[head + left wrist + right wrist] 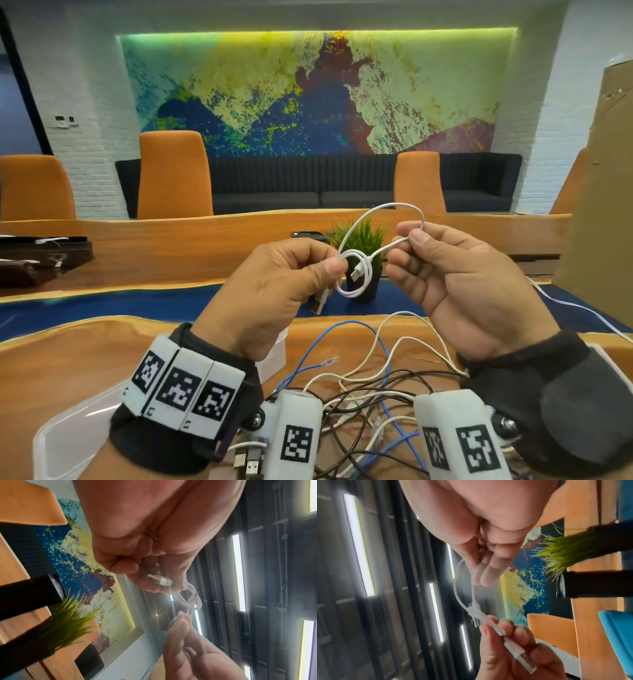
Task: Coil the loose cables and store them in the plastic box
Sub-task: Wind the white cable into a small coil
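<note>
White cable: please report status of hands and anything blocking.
Left hand pinches white cable coil; right hand pinches its loop. Plastic box partly behind left wrist. Nothing blocking.

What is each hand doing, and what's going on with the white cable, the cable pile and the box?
Left hand: pinches the white cable's small coil.
Right hand: pinches the cable's big loop.
White cable: partly coiled, held up in the air, one USB plug hanging below the left hand.
Cable pile: tangled, loose on the table.
Plastic box: open, on the table under the left wrist.
</note>
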